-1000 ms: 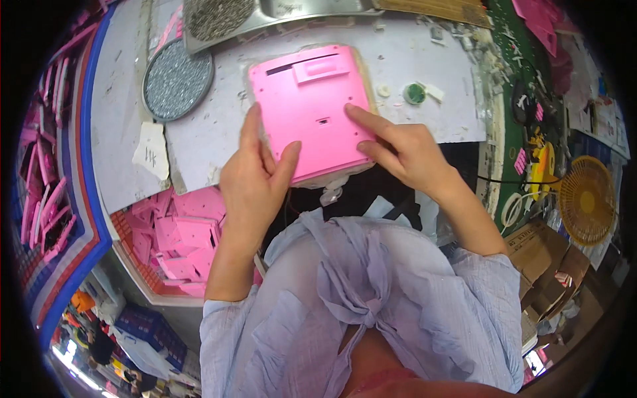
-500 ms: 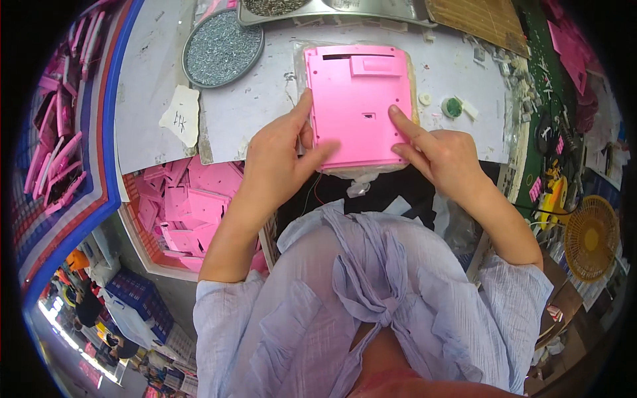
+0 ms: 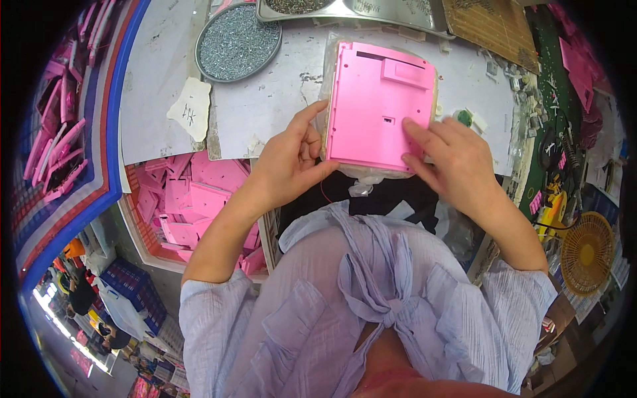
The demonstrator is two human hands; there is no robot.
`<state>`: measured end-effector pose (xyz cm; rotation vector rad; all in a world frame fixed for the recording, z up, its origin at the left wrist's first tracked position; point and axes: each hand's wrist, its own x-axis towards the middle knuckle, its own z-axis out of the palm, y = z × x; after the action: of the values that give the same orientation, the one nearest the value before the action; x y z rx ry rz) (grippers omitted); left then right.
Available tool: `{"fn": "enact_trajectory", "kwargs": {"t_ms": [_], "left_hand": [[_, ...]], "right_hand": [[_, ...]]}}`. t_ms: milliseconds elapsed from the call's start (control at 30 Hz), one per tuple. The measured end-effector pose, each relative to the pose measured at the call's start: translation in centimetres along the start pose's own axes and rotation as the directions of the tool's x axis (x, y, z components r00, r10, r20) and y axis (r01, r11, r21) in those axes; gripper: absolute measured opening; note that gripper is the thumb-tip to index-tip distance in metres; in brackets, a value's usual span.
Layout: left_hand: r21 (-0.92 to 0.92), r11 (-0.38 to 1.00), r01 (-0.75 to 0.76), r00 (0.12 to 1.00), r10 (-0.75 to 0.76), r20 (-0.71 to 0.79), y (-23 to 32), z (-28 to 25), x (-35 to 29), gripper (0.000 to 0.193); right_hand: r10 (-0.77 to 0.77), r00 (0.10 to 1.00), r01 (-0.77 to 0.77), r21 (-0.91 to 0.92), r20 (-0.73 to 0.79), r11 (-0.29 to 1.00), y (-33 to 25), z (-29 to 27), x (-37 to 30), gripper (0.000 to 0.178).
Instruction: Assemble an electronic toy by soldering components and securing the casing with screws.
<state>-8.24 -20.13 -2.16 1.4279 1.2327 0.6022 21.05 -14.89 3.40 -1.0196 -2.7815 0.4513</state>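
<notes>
A flat pink plastic casing [image 3: 371, 86] lies slightly tilted on a plastic-wrapped pad [image 3: 326, 73] in front of me. It has a long slot and a raised block near its far edge, a small opening in its middle and several small holes. My left hand [image 3: 292, 156] grips its near left corner, thumb on the near edge and the other fingers curled along the side. My right hand [image 3: 458, 159] holds the near right part, with fingertips on the face and the thumb near the corner. The casing's underside is hidden.
Beyond the casing stand a round bowl of small screws [image 3: 239, 43] and a metal tray [image 3: 358, 8]. A torn white card [image 3: 191, 109] lies at left. Pink parts fill a crate [image 3: 159, 261] below the table and a striped-edge basket [image 3: 109, 179]. A yellow fan [image 3: 587, 253] is at right.
The casing now appears farther right and is turned slightly clockwise. My left thumb has slid from the casing's face to its near left corner. The right hand stays at the right side.
</notes>
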Motion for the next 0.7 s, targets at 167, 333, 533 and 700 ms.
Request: {"fn": "enact_trajectory", "kwargs": {"t_ms": [167, 333, 533, 700], "left_hand": [[-0.27, 0.962, -0.04, 0.998, 0.023, -0.064, -2.3, 1.7, -0.5, 0.06], [-0.256, 0.959, -0.118, 0.988, 0.087, -0.129, -4.0, 2.8, -1.2, 0.05], [-0.26, 0.955, -0.143, 0.984, 0.109, -0.139, -3.8, 2.9, -1.3, 0.05], [-0.242, 0.963, -0.115, 0.988, 0.086, -0.128, -3.8, 2.8, -1.4, 0.051]], "right_hand": [[-0.258, 0.951, 0.284, 0.147, -0.172, 0.948, -2.4, 3.0, 4.7, 0.047], [-0.305, 0.932, 0.332, 0.121, -0.199, 0.936, -2.1, 6.0, 5.3, 0.039], [-0.303, 0.932, 0.327, 0.104, -0.196, 0.939, -2.4, 5.9, 5.2, 0.032], [-0.307, 0.938, 0.324, 0.088, -0.163, 0.942, -2.6, 5.9, 5.4, 0.03]]}}
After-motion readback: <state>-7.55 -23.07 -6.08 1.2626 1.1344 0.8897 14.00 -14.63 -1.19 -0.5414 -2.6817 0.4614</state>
